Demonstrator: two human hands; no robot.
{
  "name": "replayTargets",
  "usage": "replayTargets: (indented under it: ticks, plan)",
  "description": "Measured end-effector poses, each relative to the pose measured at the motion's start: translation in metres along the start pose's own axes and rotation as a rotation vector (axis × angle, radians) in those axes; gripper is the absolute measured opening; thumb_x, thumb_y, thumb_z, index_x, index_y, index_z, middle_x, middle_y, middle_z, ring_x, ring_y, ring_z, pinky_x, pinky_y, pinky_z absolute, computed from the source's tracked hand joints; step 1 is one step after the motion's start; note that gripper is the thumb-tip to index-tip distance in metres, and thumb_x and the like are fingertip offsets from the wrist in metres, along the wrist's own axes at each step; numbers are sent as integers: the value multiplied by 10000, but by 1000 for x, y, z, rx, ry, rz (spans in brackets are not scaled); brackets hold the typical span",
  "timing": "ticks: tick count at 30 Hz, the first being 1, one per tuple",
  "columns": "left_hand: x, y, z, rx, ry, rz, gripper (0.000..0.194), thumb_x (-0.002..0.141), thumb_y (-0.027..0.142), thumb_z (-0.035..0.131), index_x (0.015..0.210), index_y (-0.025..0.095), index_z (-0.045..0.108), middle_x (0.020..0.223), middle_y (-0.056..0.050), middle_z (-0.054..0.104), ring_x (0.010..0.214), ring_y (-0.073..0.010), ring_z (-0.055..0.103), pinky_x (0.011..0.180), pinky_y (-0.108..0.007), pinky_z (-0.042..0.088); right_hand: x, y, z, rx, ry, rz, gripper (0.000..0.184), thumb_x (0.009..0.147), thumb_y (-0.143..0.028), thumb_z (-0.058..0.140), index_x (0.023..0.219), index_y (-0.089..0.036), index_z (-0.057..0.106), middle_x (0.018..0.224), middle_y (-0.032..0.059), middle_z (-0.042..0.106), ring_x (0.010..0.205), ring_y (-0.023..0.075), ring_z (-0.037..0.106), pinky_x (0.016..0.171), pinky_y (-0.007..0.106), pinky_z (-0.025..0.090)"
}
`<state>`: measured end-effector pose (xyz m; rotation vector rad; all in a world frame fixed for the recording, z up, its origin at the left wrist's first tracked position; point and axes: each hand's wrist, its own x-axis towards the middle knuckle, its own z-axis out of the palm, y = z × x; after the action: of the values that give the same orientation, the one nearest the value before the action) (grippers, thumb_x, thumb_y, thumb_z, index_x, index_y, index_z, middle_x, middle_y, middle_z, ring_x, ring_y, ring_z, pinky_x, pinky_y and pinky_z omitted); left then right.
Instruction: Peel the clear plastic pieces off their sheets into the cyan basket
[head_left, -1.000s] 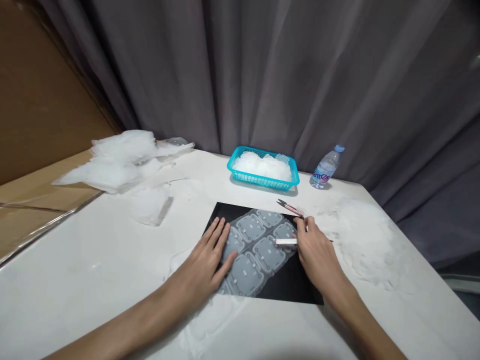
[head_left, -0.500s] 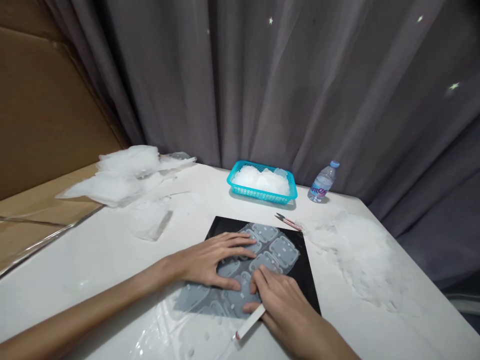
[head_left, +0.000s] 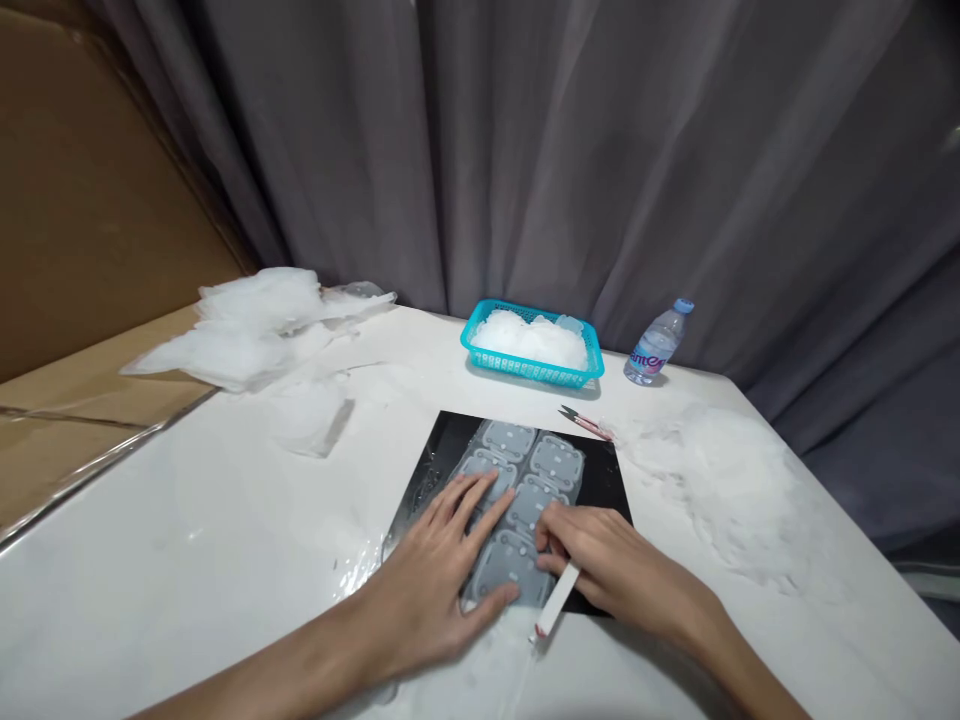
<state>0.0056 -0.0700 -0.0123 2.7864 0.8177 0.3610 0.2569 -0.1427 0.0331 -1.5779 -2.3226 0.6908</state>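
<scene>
A translucent plastic sheet with rounded rectangular panels (head_left: 556, 462) lies over a black mat (head_left: 606, 485), its near end running off onto the table. My left hand (head_left: 442, 565) rests flat on the sheet's left side, fingers spread. Fingers curled, my right hand (head_left: 611, 560) grips a slim white tool with a reddish end (head_left: 559, 600) at the sheet's right side. The end toward the sheet is hidden by my fingers, so I cannot tell its exact kind.
Behind the mat lie small thread snips (head_left: 585, 422). A turquoise basket (head_left: 525, 372) holds white translucent pieces, with a water bottle (head_left: 660, 342) to its right. Clear plastic scraps lie heaped at right (head_left: 739, 490) and left (head_left: 251, 330), beside cardboard (head_left: 90, 420).
The plastic sheet has turned on the mat, its panel rows now running more nearly away from me. My left hand has drawn nearer; my right hand has shifted right with the white tool.
</scene>
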Motion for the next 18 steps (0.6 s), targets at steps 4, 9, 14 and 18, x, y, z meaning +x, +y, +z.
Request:
replayTargets:
  ticks: [4, 9, 14, 18]
  plan:
    - [-22, 16, 11, 94, 129, -76, 907, 980, 629, 552, 1689, 242, 140, 1693, -156, 335, 1500, -437, 380, 1133, -597, 464, 3, 0, 1, 22, 10, -22, 61, 1055, -295, 584, 1061, -237, 566, 1065, 23, 677, 1021, 208, 663, 918, 325, 485]
    - [-24, 7, -4, 61, 123, -100, 871, 936, 670, 599, 1632, 225, 323, 1566, -201, 496, 1393, -456, 488, 1055, -622, 505, 0, -9, 11, 11, -6, -102, 258, 1020, -475, 619, 1097, -233, 573, 1127, 46, 676, 1074, 222, 660, 952, 335, 480]
    - [18, -32, -46, -196, -159, 84, 672, 906, 687, 650, 1424, 268, 568, 1518, -128, 537, 1404, -371, 503, 1133, -517, 477, -2, -18, 22, 52, -74, -225, 433, 942, -587, 681, 1173, -238, 571, 1171, 45, 673, 1153, 224, 649, 1030, 332, 456]
    - [46, -57, -53, -356, -180, 133, 489, 1016, 538, 585, 1447, 313, 533, 1490, -74, 553, 1372, -274, 537, 1152, -412, 458, -1, -21, 18, 88, -145, -166, 185, 997, -361, 689, 1104, -257, 580, 1115, -3, 689, 1096, 184, 662, 965, 284, 454]
